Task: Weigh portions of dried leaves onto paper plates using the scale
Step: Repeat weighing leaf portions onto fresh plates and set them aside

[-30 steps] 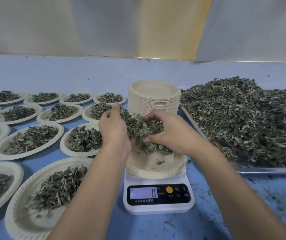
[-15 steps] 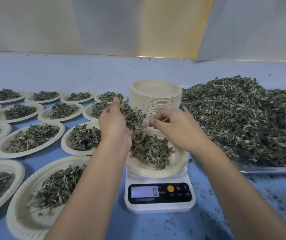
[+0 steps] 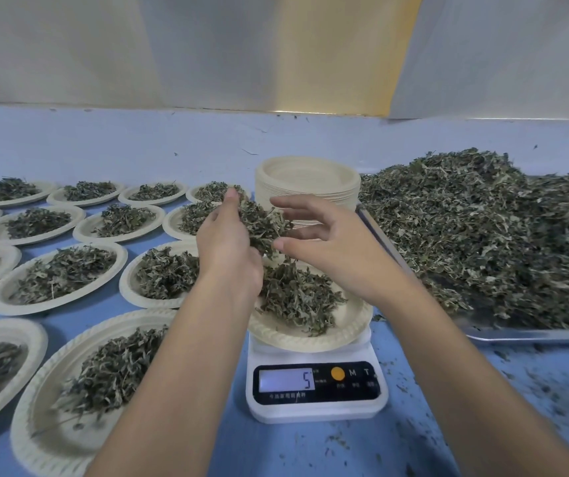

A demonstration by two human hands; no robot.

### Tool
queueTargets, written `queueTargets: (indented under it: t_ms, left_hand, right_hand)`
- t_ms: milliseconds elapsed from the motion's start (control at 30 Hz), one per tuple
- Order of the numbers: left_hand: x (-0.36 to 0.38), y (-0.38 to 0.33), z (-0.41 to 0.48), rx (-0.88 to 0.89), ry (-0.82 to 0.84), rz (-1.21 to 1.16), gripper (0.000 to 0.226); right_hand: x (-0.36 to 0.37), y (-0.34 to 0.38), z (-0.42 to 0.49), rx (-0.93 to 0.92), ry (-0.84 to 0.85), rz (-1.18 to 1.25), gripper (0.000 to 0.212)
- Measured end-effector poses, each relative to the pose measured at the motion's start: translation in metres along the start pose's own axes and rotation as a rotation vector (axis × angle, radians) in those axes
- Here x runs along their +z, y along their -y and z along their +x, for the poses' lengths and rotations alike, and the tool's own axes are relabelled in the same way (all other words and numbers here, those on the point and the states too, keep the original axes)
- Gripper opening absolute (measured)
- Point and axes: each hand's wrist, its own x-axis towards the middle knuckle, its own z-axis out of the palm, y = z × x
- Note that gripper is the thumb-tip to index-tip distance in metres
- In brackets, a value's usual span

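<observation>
Left hand (image 3: 228, 249) curled round leaf clump (image 3: 265, 223), right hand (image 3: 327, 246) at its 3 o'clock, fingers (image 3: 293, 204) spread, empty, both above plate (image 3: 310, 342) on scale (image 3: 315, 387), plate stack (image 3: 307, 187) at 12 o'clock.

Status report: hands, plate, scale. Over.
Left hand holds leaf clump above plate. Right hand open beside it. Scale reads 5. Nothing in the way.

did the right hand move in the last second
Yes. The right hand rose and opened; its fingers now overlap the plate stack.
</observation>
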Motion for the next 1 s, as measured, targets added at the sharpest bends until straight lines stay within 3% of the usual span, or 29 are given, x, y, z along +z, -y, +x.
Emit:
queueTargets:
  t_ms: [100,200,400,567,733,1000]
  left_hand:
    - [-0.001,-0.001,0.001,0.005,-0.009,-0.004,0.034]
    - [-0.001,-0.001,0.002,0.008,-0.014,0.000,0.038]
    - [0.002,0.001,-0.007,0.045,0.002,0.057,0.016]
    - [0.007,0.008,-0.013,0.080,0.022,0.040,0.017]
    - [0.007,0.008,-0.014,0.071,0.016,0.056,0.022]
    - [0.004,0.003,-0.009,-0.041,-0.012,-0.139,0.017]
  right_hand:
    - [-0.001,-0.001,0.000,-0.014,-0.018,0.006,0.041]
    - [-0.002,-0.002,0.001,-0.009,-0.029,-0.003,0.040]
    - [0.004,0.000,0.001,-0.032,-0.052,0.040,0.037]
    - [0.015,-0.002,0.003,-0.070,-0.169,0.015,0.020]
    - [0.009,-0.007,0.004,-0.040,-0.210,-0.019,0.018]
    - [-0.001,-0.008,0.005,-0.025,-0.228,-0.008,0.017]
